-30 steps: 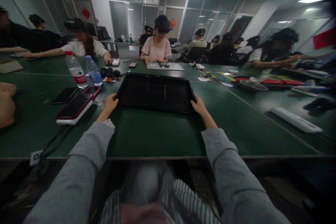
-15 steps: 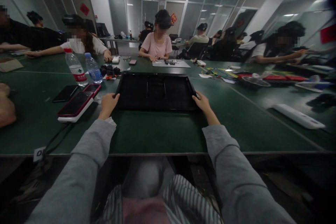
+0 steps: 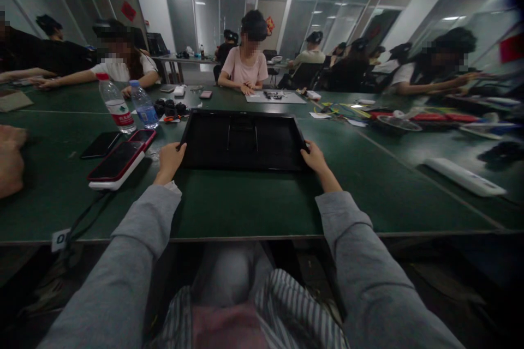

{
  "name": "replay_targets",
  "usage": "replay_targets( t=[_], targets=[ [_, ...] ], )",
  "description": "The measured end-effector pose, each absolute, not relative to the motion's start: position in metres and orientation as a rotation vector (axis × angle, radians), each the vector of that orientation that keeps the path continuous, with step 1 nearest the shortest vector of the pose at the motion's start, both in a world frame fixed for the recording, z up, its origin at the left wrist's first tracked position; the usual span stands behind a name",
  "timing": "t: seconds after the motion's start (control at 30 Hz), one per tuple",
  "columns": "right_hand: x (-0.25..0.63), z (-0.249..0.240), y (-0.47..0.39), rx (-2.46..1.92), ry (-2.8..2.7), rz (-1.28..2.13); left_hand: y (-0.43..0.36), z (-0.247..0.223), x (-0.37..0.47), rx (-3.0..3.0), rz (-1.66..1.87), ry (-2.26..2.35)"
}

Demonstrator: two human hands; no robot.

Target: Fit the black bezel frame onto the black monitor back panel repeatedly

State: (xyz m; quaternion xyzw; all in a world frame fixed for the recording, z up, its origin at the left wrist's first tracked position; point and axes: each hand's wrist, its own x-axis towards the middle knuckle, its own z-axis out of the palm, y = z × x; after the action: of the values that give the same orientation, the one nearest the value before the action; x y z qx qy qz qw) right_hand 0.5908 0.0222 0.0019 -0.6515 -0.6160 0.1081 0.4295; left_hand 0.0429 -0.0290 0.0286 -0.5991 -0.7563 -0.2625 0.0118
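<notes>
Your left hand point(image 3: 170, 159) is closed around the left edge of the black tray point(image 3: 204, 147), thumb on top; its other fingers are mostly hidden. Your right hand point(image 3: 316, 157) grips the opposite edge the same way, closed to about the rim's thickness. Holding both ends likely keeps the wide tray level and leaves its inside unobstructed. It sits in front of you over the green table point(image 3: 245, 202), long side towards you; you cannot tell here whether it touches the top. The red-edged phone point(image 3: 117, 162) lies on a white block point(image 3: 118, 180) beyond your left hand, and two bottles point(image 3: 115, 109) point(image 3: 145, 110) stand behind it, apparently set aside to give the tray room.
</notes>
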Motion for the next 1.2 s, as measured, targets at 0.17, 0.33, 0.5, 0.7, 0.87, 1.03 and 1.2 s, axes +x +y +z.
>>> replay_targets(
  t=[0.17,0.33,0.5,0.7,0.87,1.03,1.2],
  targets=[
    [0.586,0.006,0.017,-1.578,-1.644,0.301,-0.03,0.033,0.044,-1.843,-0.856,-2.399],
    [0.574,0.009,0.007,-1.575,-1.63,0.215,-0.029,0.033,0.041,-1.834,-0.817,-2.447],
    [0.572,0.009,0.006,-1.58,-1.599,0.229,-0.025,0.027,0.038,-1.858,-0.857,-2.476],
    [0.583,0.003,0.016,-1.587,-1.498,0.378,-0.02,0.027,0.03,-1.871,-0.96,-2.543],
    [0.587,0.0,0.018,-1.547,-1.439,0.503,-0.017,0.029,0.023,-1.878,-0.965,-2.622],
    [0.584,0.007,0.014,-1.506,-1.266,0.766,-0.02,0.029,0.02,-1.888,-0.854,-2.611],
    [0.585,0.012,0.008,-1.435,-1.271,0.989,-0.028,0.033,0.019,-1.841,-0.753,-2.618]
  ],
)
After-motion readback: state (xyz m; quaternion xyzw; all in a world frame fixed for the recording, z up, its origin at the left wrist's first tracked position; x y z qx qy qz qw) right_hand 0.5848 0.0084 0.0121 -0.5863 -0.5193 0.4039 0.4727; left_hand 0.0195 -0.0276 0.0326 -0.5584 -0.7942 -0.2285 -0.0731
